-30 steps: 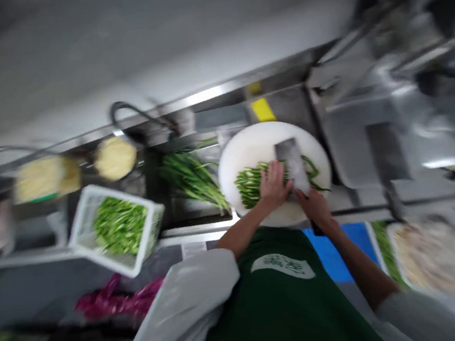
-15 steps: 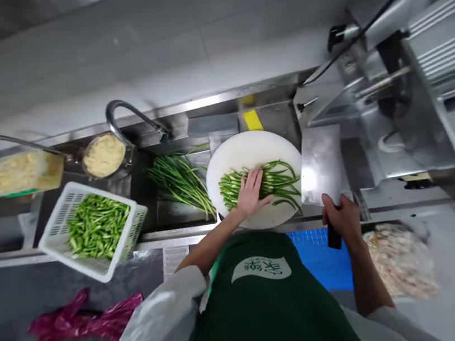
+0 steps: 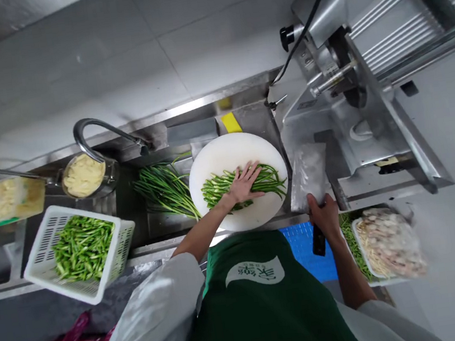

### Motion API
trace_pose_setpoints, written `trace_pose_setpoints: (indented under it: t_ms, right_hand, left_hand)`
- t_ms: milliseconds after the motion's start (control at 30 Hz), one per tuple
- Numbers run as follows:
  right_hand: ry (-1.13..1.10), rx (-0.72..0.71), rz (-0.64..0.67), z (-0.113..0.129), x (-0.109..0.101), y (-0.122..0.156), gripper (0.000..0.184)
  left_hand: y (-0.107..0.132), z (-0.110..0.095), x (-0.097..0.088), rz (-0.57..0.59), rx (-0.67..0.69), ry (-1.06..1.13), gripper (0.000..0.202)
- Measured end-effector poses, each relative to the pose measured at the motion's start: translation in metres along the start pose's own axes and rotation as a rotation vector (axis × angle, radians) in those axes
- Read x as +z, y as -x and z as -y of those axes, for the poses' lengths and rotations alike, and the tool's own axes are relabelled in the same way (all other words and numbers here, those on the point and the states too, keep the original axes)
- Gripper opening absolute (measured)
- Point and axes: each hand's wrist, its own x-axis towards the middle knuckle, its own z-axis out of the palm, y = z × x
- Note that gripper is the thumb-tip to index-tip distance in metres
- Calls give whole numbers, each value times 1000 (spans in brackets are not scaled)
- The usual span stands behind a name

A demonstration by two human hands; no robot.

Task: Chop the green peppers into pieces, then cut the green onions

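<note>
A steel table (image 3: pixel 187 122) runs along a grey tiled wall, with a sink (image 3: pixel 128 193) let into its left part. Near the middle of the front edge lies one round white board (image 3: pixel 228 148), and the left hand (image 3: pixel 244 182) rests flat, fingers spread, on the green stalks (image 3: pixel 273 178) upon it. The right hand (image 3: pixel 324 213), at the board's right side, is closed around the handle of a cleaver (image 3: pixel 308 176). One white basket (image 3: pixel 126 242) at the left front edge holds cut green pieces (image 3: pixel 81 247). Two containers by the back edge hold yellowish food: one pot (image 3: pixel 83 175) and one box (image 3: pixel 1 201).
</note>
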Motion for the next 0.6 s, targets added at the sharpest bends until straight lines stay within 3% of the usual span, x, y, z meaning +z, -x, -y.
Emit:
trace_pose_setpoints:
  t_ms: [133,200,367,600]
  right_hand:
    - [15,-31,79,6,27,-3,58]
    - [62,-68,141,15,45,-7,55]
    - [262,-107,240,35,72,-22,43]
    - [431,-44,308,40,73,-21,42]
  left_hand:
    - [13,-1,-8,-341,-337,141,67]
    - [15,-3,-3,-446,-443,151,64]
    - [8,-9,23,-318,-464,72,64]
    - [-3,-29,34,-250,-325,-99,75]
